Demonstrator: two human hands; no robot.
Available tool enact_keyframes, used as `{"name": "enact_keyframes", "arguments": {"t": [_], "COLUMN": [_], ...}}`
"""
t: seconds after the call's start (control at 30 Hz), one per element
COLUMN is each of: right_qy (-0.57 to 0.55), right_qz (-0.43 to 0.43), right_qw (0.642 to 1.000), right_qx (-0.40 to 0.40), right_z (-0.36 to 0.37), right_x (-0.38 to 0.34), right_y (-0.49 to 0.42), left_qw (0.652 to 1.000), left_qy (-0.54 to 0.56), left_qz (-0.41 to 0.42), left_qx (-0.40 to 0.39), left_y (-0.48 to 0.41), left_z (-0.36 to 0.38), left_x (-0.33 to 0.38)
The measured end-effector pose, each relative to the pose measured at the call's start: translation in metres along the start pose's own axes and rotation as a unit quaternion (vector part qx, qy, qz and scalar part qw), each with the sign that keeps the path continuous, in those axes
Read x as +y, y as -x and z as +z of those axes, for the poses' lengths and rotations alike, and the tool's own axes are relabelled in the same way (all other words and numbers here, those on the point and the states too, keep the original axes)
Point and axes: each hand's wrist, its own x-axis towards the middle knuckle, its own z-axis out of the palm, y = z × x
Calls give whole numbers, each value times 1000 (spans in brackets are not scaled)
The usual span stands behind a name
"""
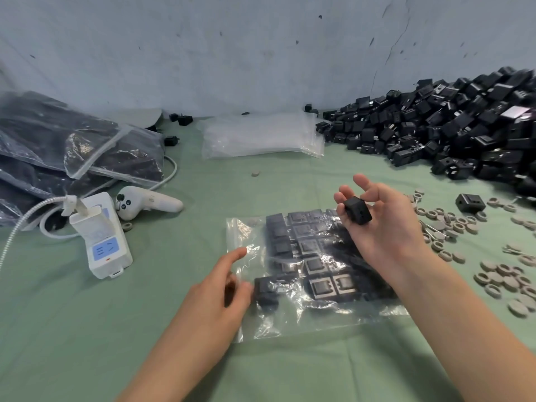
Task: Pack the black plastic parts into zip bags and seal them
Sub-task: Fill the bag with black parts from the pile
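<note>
A clear zip bag (pixel 295 320) lies flat on the green cloth in front of me, with several black plastic parts (pixel 316 268) packed in rows inside. My left hand (pixel 220 288) is at the bag's open left edge, fingers at the opening next to one black part (pixel 265 291) just inside the mouth. My right hand (pixel 383 221) hovers palm-up above the bag's right half and holds one black cube-shaped part (pixel 357 210) in its curled fingers. A big heap of loose black parts (pixel 452 126) fills the right back corner.
A stack of empty zip bags (pixel 261 134) lies at the back centre. Filled bags (pixel 72 146) pile up at the left. A white power adapter (pixel 100 236) with cable and a white controller (pixel 148 203) sit left. Several grey rings (pixel 464 233) are scattered right.
</note>
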Motion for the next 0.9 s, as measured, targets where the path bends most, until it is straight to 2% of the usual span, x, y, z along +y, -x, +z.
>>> {"name": "enact_keyframes", "arguments": {"t": [0.17,0.53,0.9], "right_qy": [-3,8,9], "right_qz": [-1,-1,2], "right_qw": [1000,1000,1000], "right_qx": [2,-3,-3], "right_z": [0,-1,1], "right_x": [-1,-2,0], "right_y": [-1,-1,-1], "left_qw": [999,997,996], "left_qy": [43,39,69], "left_qz": [-32,-14,4], "left_qx": [6,-60,-60], "left_y": [-1,-2,-3], "left_z": [1,-9,-4], "left_x": [3,4,9]}}
